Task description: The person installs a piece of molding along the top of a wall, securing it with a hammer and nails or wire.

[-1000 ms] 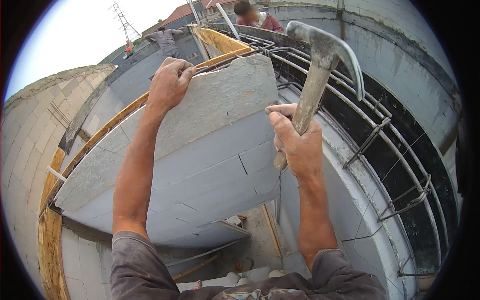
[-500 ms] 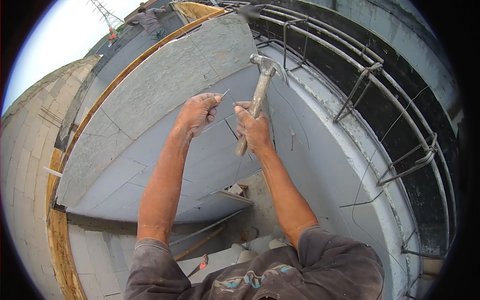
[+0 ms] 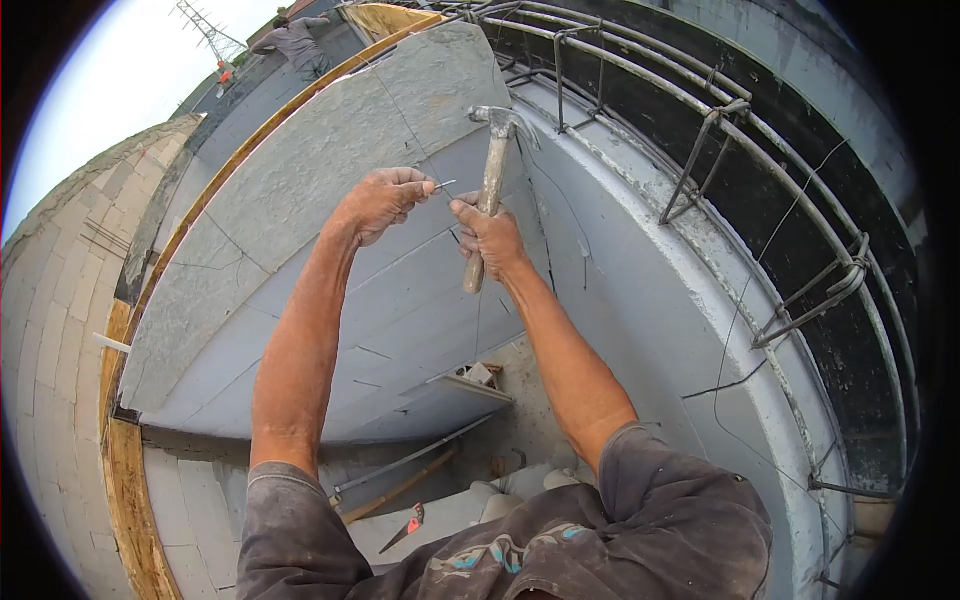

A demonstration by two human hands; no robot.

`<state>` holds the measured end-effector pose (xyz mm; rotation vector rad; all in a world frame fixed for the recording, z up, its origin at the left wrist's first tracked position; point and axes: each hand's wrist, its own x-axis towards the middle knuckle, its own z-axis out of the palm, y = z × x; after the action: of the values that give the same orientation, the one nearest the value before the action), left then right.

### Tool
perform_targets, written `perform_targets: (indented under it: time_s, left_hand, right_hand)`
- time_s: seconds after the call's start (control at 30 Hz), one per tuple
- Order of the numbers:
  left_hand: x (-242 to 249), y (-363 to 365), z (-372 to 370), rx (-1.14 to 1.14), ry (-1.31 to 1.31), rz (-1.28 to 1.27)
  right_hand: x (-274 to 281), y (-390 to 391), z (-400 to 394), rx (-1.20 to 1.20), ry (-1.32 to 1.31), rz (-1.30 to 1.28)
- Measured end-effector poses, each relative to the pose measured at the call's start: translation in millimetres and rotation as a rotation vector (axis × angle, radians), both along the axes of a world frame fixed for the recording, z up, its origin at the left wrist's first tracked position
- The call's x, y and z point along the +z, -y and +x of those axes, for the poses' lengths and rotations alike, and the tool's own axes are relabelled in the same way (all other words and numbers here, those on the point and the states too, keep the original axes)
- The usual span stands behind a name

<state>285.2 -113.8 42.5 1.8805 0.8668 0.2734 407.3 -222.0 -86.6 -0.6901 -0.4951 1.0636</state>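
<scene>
My left hand (image 3: 385,205) pinches a thin nail (image 3: 446,184) between thumb and fingertips, its free end pointing right. Close beside it, my right hand (image 3: 492,238) is wrapped round the wooden handle of a claw hammer (image 3: 494,165). The hammer stands nearly upright, head at the top, with the handle's butt below my fist. A thin string (image 3: 405,120) runs down across the plastered band to the spot between my hands, where my right thumb and forefinger come near it. Behind both hands is a grey block wall (image 3: 400,290).
A curved rebar cage (image 3: 690,95) arcs along the right, above a pale wall edge (image 3: 690,270). Wooden boards (image 3: 135,490) border the left. Below lie a red-handled saw (image 3: 410,525) and a pole (image 3: 405,485). Another person (image 3: 295,45) is at the far upper left.
Both hands have shifted slightly left, the hammer moving with my right hand and standing straighter. The nail has turned from a steep slant to nearly level.
</scene>
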Motion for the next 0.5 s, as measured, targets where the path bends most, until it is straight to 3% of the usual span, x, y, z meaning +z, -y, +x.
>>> perform_targets:
  time_s: [0.13, 0.33, 0.4, 0.5]
  left_hand:
    - [19, -10, 0, -0.120, -0.163, 0.166]
    - [49, 11, 14, -0.246, -0.489, 0.723]
    - [39, 16, 14, -0.174, -0.487, 0.805]
    - [16, 11, 9, -0.108, -0.375, 0.882]
  right_hand:
    - [10, -21, 19, -0.074, 0.354, -0.080]
    - [47, -26, 38, -0.358, 1.039, -0.131]
    - [64, -13, 33, -0.403, 1.204, -0.216]
    - [60, -2, 19, -0.439, 1.195, -0.142]
